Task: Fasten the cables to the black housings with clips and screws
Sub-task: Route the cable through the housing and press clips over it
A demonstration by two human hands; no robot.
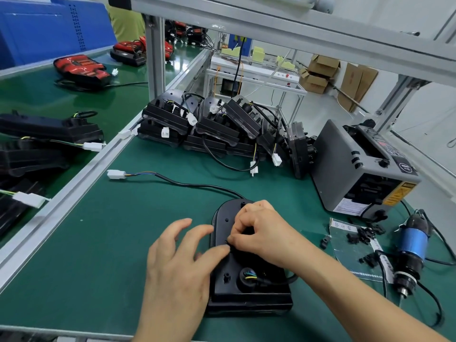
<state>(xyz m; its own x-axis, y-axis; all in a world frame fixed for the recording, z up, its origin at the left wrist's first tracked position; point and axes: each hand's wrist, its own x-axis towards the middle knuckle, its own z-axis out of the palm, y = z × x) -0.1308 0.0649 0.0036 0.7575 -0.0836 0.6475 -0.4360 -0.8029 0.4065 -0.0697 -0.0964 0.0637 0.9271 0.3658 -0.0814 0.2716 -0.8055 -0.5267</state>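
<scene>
At the far left a neighbouring green belt carries dark units with white plugs, and farther back some with red faces. A metal rail separates that belt from the green desk. On the desk a white plug lies near the rail. Its black cable curves right to the top edge of the black housing, which lies flat, back side up, at the near middle of the desk. Behind it, well apart, a pile of similar housings leans together, each with a cable of its own.

The left hand sits at the housing's left edge, fingers spread and relaxed, with one fingertip touching the housing just beside the right hand. The right hand lies over the upper middle of the housing, fingers curled. Its thumb and forefinger pinch a small black clip against the housing's surface. The cable is hidden under this hand and shows again at the lower right, looping into a round opening where coloured wires show.

To the right stands a grey tape machine. Near it a clear bag lies flat with loose black clips on it. At the far right an electric screwdriver with a blue body lies on the desk, its tip toward the near edge and its cord trailing beside it.
</scene>
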